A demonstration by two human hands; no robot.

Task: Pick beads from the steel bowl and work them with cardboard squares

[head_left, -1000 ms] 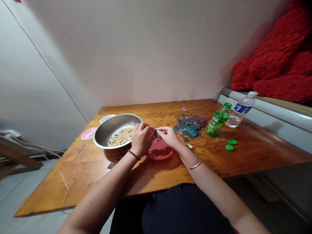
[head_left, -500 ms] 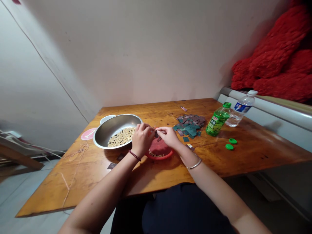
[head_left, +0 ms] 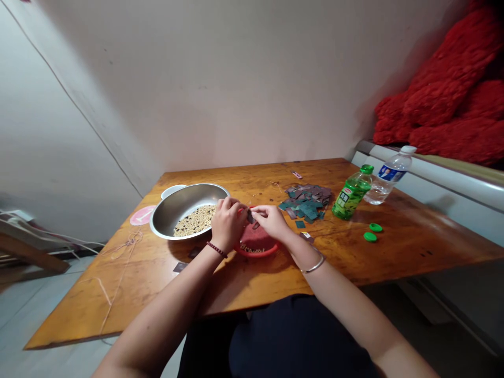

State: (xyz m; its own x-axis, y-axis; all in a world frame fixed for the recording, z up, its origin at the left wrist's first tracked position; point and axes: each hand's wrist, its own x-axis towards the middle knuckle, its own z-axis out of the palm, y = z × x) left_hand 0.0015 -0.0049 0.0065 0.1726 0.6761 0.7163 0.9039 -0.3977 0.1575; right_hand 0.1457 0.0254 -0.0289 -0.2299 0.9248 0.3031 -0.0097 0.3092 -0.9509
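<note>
The left hand [head_left: 229, 223] and right hand [head_left: 271, 220] pinched a dark piece [head_left: 250, 216]. Below their grip sat a red bowl [head_left: 260, 239].

Green bottle [head_left: 348, 197]: standing capped on the right of the wooden table [head_left: 354, 254].
Water bottle [head_left: 390, 175]: right behind it — clear, with white cap and blue label.
Loose caps [head_left: 370, 237]: two green ones, side by side near the bottles.
String [head_left: 132, 242]: a pale tangle on the left, one strand trailing to the front edge.
Disc [head_left: 140, 216]: pink with a white mark, just beyond the string.
Dish [head_left: 171, 191]: white — only partly showing, farther back.
Red heap [head_left: 449, 110]: fluffy, piled against the pale wall [head_left: 236, 94].
</note>
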